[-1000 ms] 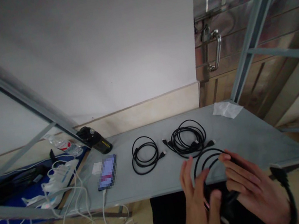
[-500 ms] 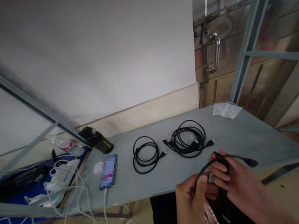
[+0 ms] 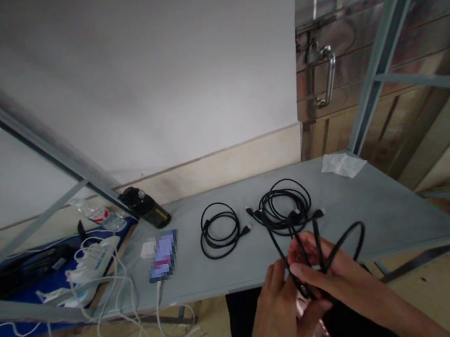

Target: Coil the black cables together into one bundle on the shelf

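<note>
Both hands meet at the front edge of the grey shelf board [image 3: 385, 206], pinching a black cable [image 3: 341, 243] between them. My left hand [image 3: 279, 311] grips the gathered strands from the left. My right hand [image 3: 332, 279] closes on them from the right, with a loop arching up to its right and loose ends sticking upward. On the board behind lie a larger coiled black cable [image 3: 285, 207] and a smaller coiled black cable [image 3: 219, 231].
A phone [image 3: 162, 256] and a small white card lie left of the coils, a black bottle [image 3: 145, 206] behind them. White cables and a power strip [image 3: 90, 264] hang at the left. A crumpled plastic scrap [image 3: 343, 164] sits by the metal upright. A metal door stands behind.
The hands lifted the black cable off the board's front edge and gathered it. Its loop, flat on the board a second ago, now stands up between the fingers.
</note>
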Demonstrator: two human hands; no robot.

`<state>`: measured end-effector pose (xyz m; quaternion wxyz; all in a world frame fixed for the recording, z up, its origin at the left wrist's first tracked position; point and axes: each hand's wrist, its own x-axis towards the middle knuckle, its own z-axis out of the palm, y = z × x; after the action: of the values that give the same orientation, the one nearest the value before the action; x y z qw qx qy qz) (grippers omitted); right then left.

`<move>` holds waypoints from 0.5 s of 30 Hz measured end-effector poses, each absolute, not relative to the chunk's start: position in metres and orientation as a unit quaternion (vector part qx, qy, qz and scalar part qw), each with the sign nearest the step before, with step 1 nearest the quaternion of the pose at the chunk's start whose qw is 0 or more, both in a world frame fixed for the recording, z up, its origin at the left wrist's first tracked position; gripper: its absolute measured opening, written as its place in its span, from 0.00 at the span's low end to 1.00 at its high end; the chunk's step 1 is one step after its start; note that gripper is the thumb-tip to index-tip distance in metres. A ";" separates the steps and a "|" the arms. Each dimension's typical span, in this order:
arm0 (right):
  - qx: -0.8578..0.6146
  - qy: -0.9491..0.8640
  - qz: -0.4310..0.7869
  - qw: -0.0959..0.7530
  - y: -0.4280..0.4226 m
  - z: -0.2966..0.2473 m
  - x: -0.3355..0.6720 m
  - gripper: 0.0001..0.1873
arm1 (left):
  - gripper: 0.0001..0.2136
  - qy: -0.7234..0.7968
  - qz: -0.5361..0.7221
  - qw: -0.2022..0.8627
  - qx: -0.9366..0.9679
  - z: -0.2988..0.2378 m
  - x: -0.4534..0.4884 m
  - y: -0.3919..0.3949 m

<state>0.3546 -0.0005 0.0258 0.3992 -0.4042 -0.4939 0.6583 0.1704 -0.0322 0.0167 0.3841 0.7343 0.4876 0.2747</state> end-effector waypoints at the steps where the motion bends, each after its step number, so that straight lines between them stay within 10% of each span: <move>1: -0.392 -0.513 0.667 0.371 0.000 0.028 0.353 0.25 | 0.24 0.500 0.263 0.392 0.726 0.019 0.165 -0.031; 15: -0.364 -0.766 0.472 0.241 -0.012 0.002 0.316 0.13 | 0.44 0.395 0.445 0.650 0.473 0.020 0.138 -0.027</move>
<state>0.3161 -0.0119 0.0023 0.2409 -0.3642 -0.7658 0.4722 0.1377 -0.0271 0.0199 0.6499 0.4732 0.3948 0.4449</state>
